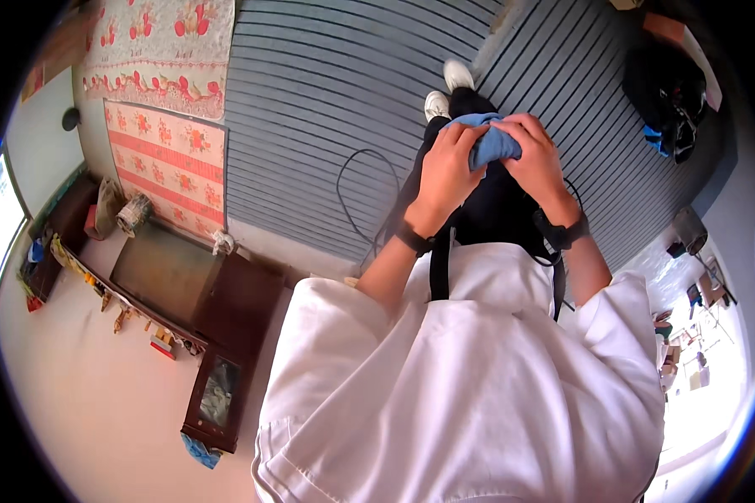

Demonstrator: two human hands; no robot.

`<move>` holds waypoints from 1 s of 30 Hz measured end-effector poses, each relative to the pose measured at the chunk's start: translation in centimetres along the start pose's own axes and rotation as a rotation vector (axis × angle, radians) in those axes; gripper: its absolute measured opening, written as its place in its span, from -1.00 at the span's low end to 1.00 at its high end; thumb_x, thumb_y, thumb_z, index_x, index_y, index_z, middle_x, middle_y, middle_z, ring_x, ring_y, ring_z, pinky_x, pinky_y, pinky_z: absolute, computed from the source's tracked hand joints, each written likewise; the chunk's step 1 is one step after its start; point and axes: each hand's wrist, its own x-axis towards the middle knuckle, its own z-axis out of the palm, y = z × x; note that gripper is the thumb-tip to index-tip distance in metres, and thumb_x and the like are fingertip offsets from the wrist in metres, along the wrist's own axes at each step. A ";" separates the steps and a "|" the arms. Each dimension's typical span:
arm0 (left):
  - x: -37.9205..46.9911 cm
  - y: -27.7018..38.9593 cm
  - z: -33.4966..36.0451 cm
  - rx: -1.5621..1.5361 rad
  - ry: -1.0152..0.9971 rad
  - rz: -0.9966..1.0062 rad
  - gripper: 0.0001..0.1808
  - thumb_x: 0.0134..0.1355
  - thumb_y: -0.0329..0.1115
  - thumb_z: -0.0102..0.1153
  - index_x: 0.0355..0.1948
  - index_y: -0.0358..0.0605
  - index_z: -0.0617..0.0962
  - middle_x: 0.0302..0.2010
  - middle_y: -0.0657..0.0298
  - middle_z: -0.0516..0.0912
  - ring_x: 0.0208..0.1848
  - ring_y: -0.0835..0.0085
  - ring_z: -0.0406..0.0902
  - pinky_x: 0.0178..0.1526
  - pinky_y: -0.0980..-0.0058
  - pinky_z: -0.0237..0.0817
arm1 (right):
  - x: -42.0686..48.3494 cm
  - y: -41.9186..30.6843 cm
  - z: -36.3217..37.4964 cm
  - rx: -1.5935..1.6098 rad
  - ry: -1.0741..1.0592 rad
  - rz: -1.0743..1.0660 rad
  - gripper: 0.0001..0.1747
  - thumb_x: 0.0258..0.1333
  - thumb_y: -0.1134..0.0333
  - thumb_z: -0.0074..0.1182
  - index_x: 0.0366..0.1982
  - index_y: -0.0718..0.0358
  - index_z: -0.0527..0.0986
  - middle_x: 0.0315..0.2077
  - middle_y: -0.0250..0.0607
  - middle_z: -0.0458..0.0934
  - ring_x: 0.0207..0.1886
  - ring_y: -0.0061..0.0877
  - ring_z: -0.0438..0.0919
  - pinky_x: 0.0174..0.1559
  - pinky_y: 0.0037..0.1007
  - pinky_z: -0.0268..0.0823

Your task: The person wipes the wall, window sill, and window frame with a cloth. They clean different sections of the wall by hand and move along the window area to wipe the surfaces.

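Both my hands grip a blue cloth (498,146), folded or rolled into a compact bundle, in front of my body above my dark trousers. My left hand (448,166) wraps its left side, fingers curled over the top. On the right end, my right hand (535,157) pinches the fabric between thumb and fingers. Part of the bundle is hidden behind the fingers. Black bands circle both wrists. Beyond the cloth, two white shoes (458,75) show at the ends of my legs.
Under me spreads a grey surface with dark stripes (314,82). A thin dark cable (338,182) loops on it to the left. Floral coverings (163,163) and a dark wooden cabinet (242,302) lie further left. A black bag-like heap (657,88) sits at the far right.
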 end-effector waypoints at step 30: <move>45.2 3.4 -18.2 0.076 -0.078 0.134 -0.39 -0.16 -0.57 0.33 0.03 -0.04 0.57 -0.08 0.20 0.56 0.02 0.11 0.52 0.01 0.27 0.44 | 44.0 -3.9 -13.3 0.070 0.152 0.084 -0.45 -0.25 0.59 0.25 -0.07 0.11 0.61 -0.10 -0.33 0.54 0.01 -0.27 0.54 -0.01 -0.28 0.47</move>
